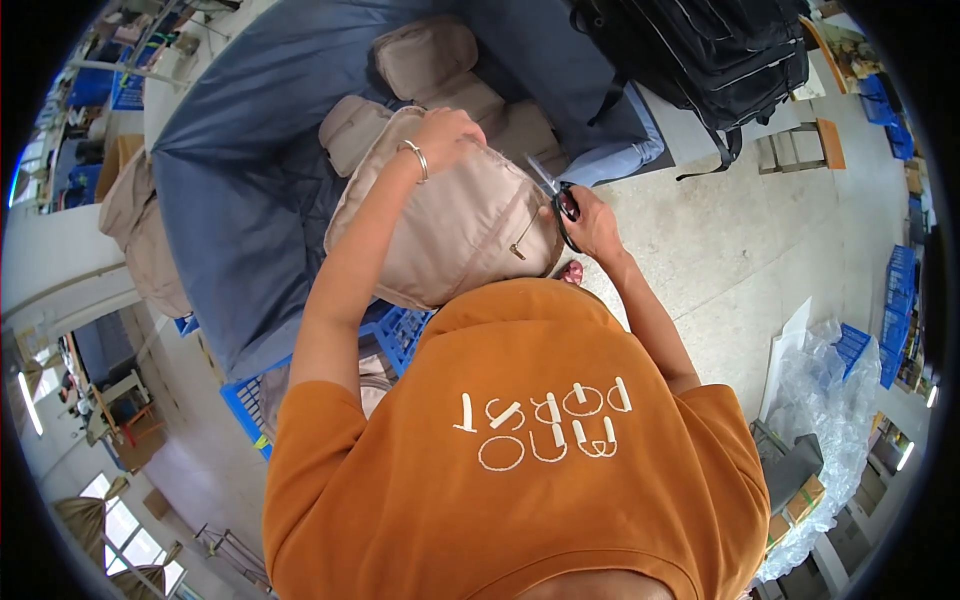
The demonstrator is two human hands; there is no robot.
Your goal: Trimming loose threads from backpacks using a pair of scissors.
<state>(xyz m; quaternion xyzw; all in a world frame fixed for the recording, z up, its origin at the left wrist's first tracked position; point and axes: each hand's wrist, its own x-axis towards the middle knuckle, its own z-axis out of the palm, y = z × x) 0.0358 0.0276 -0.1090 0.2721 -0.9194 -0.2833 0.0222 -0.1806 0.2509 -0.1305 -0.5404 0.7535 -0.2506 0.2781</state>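
Left hand (447, 132) clamped over top of beige bag (450, 225) held upright at chest above grey cloth (240, 170), right hand (592, 222) gripping scissors (556, 195) at bag's edge, trimming step, next snip likely needs blades kept on stray thread.

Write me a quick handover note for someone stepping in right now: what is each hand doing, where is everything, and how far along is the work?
Left hand: resting on top of the beige backpack, steadying it against the body.
Right hand: gripping black-handled scissors, blades pointing up along the backpack's right edge.
More beige backpacks lie beyond on the blue-grey cloth; a black backpack sits further back to the right. Blue crates stand below the held bag.
Done: the bag is picked up and the scissors are at its edge.
Left: I cannot tell what, if anything, has been snipped; check that edge before going on.
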